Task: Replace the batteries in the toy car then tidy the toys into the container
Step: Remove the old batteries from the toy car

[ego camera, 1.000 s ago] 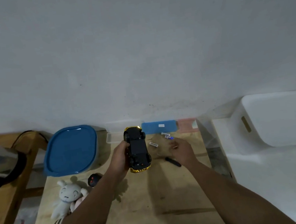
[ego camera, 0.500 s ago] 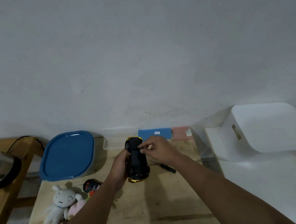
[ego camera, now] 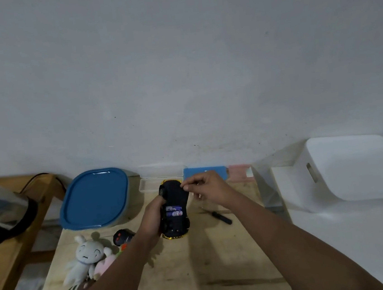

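The toy car (ego camera: pixel 175 224), black underneath with a gold edge, lies upside down on the wooden table (ego camera: pixel 199 274). My left hand (ego camera: pixel 151 217) grips its left side. Two batteries (ego camera: pixel 174 211) sit side by side in its open compartment. Fingers pinched together, my right hand (ego camera: pixel 210 187) touches the car's far end; whether it holds anything is hidden. The blue-lidded container (ego camera: pixel 94 197) stands at the back left. A white plush toy (ego camera: pixel 86 257), a pink one and a striped one lie at the front left, next to a black remote control (ego camera: pixel 122 237).
A black screwdriver (ego camera: pixel 220 217) lies right of the car. Along the wall sit a clear tray (ego camera: pixel 147 185), a blue box (ego camera: pixel 221 171) and a pink box (ego camera: pixel 238 170). A white bin (ego camera: pixel 353 168) stands on a white surface at the right. A wooden frame stands at the left.
My right hand came from the table right of the car to the car's far end. Batteries now show in the compartment. My left hand kept its grip.
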`<state>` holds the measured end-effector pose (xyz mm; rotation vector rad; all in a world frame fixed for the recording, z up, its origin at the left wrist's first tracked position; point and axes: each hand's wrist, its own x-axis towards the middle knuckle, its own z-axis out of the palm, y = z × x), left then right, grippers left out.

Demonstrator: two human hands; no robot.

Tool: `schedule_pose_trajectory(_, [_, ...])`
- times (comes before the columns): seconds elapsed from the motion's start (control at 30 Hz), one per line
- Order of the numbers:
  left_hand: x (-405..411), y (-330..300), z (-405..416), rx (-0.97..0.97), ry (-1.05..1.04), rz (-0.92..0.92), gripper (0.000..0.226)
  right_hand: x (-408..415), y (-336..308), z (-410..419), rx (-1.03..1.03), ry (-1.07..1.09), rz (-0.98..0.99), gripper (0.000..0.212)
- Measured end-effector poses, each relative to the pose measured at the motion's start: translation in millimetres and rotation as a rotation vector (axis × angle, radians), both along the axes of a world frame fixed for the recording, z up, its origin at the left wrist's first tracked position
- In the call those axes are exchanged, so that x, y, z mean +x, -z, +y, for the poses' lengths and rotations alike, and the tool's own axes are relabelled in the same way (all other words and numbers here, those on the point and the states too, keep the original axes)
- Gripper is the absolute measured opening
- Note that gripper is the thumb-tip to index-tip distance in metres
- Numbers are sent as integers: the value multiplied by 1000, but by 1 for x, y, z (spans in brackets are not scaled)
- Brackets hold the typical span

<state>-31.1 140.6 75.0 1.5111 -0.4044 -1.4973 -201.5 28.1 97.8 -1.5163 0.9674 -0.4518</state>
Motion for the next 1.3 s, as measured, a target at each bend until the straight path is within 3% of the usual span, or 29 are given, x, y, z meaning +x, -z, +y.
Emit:
schedule_pose_trajectory(0.1, [9, 1, 7, 27, -58, 53, 35, -14, 3, -17, 62, 171, 0, 11])
schedule_pose_trajectory(0.2, [20, 2, 16, 41, -125, 140, 40, -29, 30, -30, 29, 245, 155, 10])
schedule_pose_trajectory(0.43, [34, 13, 29, 100, -255, 145, 35, -28, 135, -16, 5, -44, 579, 17])
schedule_pose_trajectory(0.67, [32, 25, 45, 144, -266, 102, 34, -8, 187, 9, -27, -58, 723, 13])
schedule_pose_trajectory(1.07, [34, 15, 48, 174, -245, 59, 36, -6, 166, 19, -159, -74, 852, 32])
schedule_pose_trajectory(1.3, [26, -5, 43, 110, -256, 155, 28, -14, 125, 18, -200, 215, 678, 26])
